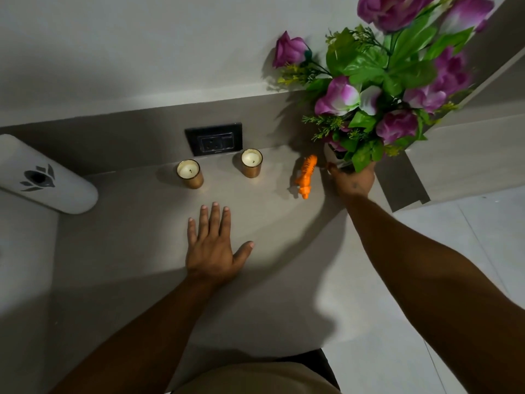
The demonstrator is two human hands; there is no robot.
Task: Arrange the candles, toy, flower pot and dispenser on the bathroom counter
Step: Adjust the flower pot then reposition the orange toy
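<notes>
- Left hand point(211, 245) lies flat, fingers spread, on the grey counter point(119, 237).
- Right hand point(353, 180) grips the white flower pot point(331, 155) at the counter's right edge.
- Orange toy tiger point(306, 176) stands just beside the pot.
- Two gold candles point(190, 173) point(252, 162) sit along the back edge.
- White dispenser point(42, 174) lies at the left.

- The counter point(136, 251) runs along the wall, and a socket point(213, 138) sits on the wall behind it.
- Two candles stand at the back of the counter, just in front of the socket: the left candle point(190, 173) and the right candle point(251, 162), a little apart.
- The toy point(306, 176) is to the right of the right candle.
- The flower pot point(335, 157) is just beside the toy, at the far right.
- The right hand point(353, 180) wraps around the pot.
- The left hand point(213, 245) lies flat on the counter, in front of the candles.
- The dispenser point(42, 174) is far to the left.
</notes>
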